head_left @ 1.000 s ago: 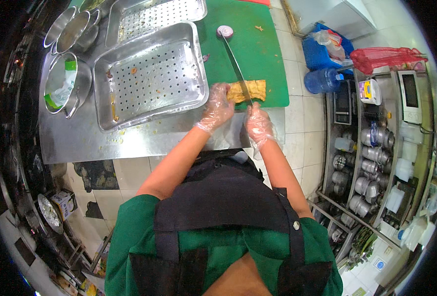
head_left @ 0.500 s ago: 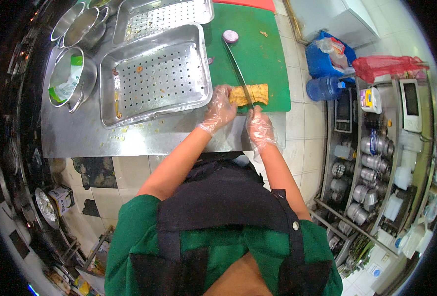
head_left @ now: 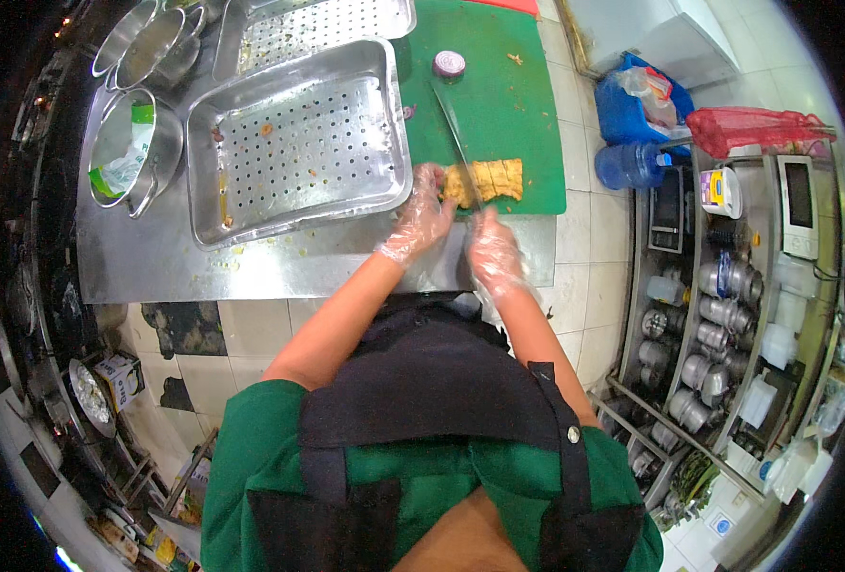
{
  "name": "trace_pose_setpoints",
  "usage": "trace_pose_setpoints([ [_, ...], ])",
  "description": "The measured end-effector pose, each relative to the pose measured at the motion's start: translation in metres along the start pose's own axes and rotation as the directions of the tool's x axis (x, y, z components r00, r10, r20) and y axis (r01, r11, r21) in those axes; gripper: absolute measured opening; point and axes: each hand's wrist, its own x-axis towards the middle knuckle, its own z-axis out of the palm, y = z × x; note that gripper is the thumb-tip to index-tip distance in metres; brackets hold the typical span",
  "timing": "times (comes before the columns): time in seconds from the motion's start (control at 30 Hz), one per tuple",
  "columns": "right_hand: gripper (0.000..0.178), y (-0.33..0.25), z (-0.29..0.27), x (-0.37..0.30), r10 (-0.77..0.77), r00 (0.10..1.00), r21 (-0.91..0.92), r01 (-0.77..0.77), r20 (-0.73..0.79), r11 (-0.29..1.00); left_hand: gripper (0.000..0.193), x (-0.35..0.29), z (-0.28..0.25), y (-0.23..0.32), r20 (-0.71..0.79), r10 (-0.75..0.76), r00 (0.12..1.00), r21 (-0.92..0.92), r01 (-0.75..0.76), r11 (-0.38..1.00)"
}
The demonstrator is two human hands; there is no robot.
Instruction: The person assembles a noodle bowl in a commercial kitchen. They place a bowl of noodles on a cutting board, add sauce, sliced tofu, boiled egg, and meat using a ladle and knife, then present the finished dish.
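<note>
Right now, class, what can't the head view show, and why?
All in the head view:
Handle of the knife: hidden by the right hand.
Whether it touches the golden food: too blurred.
Far perforated tray: cut off by upper edge.
Bottom of the pot: partly behind a green-and-white bag.

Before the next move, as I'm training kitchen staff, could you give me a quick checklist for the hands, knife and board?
1. Clear gloves on both hands: ok.
2. Left hand holding the left end of the golden food: ok.
3. Right hand gripping the knife: ok, though blurred.
4. Left fingertips safely away from the blade: cannot tell; they look close.
5. Food lying on the green board: ok.
6. Board free of other items: not ok; a cut onion lies near the knife tip.
</note>
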Motion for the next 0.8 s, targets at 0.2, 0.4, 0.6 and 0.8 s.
trace_pose_setpoints([
  [0.2,0.031,-0.004,0.007,0.009,0.041,0.998,0.060,-0.043,0.040,0.997,0.038,0.002,0.000,-0.008,0.011,-0.027,1.000,-0.028,0.028,0.999],
  [0.4,0.033,0.032,-0.019,0.029,-0.086,0.975,0.345,0.010,0.204,0.939,0.039,0.002,0.004,-0.007,0.020,-0.022,1.000,0.060,0.021,0.998],
  [0.6,0.029,0.086,-0.064,0.011,-0.366,0.874,0.158,0.430,-0.320,0.889,0.074,-0.012,0.007,0.004,-0.124,0.023,0.992,0.263,0.011,0.965],
  [0.8,0.050,0.228,-0.133,0.012,0.086,0.958,0.348,-0.182,0.275,0.919,0.114,-0.020,0.046,0.053,-0.143,-0.175,0.974,0.346,0.215,0.913],
])
